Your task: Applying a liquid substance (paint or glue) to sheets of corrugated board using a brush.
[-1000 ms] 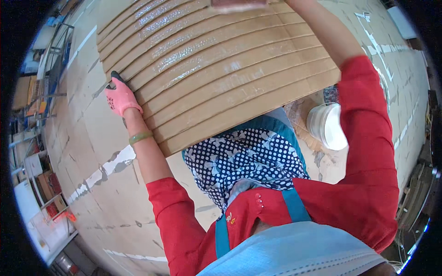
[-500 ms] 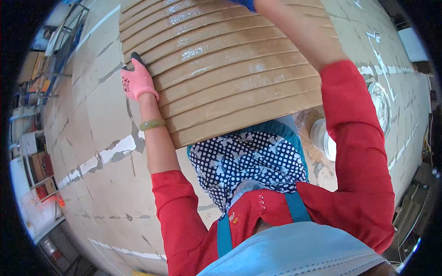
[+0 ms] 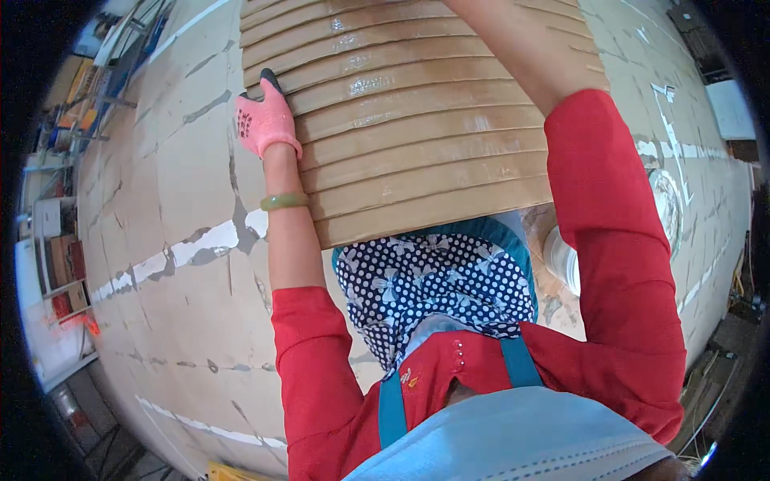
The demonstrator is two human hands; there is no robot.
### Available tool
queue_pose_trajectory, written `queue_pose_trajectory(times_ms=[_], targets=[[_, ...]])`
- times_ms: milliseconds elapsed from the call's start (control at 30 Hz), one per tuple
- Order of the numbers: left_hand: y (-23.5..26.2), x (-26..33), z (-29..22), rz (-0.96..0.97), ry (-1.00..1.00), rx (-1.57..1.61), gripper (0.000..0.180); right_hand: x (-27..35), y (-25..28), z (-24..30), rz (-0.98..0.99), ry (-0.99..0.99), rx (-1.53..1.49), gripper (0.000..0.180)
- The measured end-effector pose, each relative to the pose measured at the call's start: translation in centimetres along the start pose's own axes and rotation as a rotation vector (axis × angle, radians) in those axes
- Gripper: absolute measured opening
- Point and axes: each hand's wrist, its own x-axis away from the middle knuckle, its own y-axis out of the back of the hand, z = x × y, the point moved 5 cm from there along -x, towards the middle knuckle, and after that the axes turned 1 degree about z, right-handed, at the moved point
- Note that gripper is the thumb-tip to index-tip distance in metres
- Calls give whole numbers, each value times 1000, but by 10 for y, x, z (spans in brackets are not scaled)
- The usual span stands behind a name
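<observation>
Head view: floor [image 3: 184,184] covered in flattened cardboard sheets. Stack of cardboard boards [image 3: 417,120] at twelve o'clock, raised. Left hand [image 3: 263,122], pink-gloved, is clamped on its left edge for support. Right hand out of frame; cannot tell its state.

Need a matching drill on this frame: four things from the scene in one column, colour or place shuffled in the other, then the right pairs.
Things:
1. knitted work glove on the left hand
2. smooth round bangle on the left wrist
3. stack of flat corrugated cardboard sheets
4. round plastic tub

Descriptions:
A. white, on the floor right of the dotted scarf
B. pink
C. pale green
D. brown, gripped at its left edge

Pairs: 1-B, 2-C, 3-D, 4-A
</observation>
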Motion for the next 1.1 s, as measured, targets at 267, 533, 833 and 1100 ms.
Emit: queue_pose_trajectory(times_ms=[267,533,833,1100], targets=[[10,-3,14,-21,3,-15,75,52,9,-2,333,-153,-486,11],[7,1,7,-26,-17,9,72,-30,36,-84,52,-442,-49,9],[10,-2,8,-59,-14,-8,70,-5,69,-106,664,522,49,5],[3,-1,0,-41,-49,-2,72,31,89,-162,-190,-158,-40,10]])
